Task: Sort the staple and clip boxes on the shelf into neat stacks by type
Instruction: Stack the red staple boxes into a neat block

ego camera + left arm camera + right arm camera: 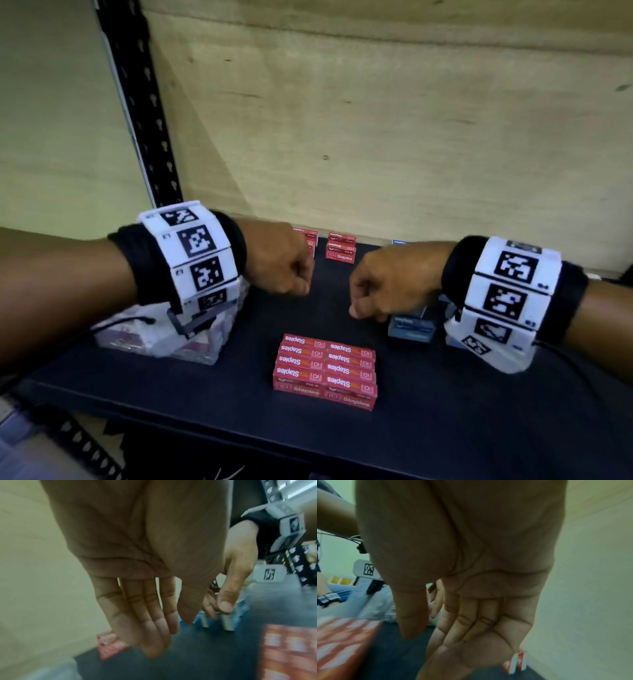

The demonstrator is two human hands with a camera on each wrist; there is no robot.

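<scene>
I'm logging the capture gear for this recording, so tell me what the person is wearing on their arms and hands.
Both forearms are bare, no sleeves or gloves. Each wrist carries a black fabric cuff wrapped by a band of white blocky panels printed with black square fiducial markers: left wrist band, right wrist band. A thin black cable trails from the left unit, and another runs off the right one. The left hand and right hand are bare, with no rings visible.

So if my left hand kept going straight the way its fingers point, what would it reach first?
Probably the small stack of red staple boxes at the back of the shelf. The left hand holds nothing, and its fingers point down toward that stack; depth is hard to judge.
</scene>
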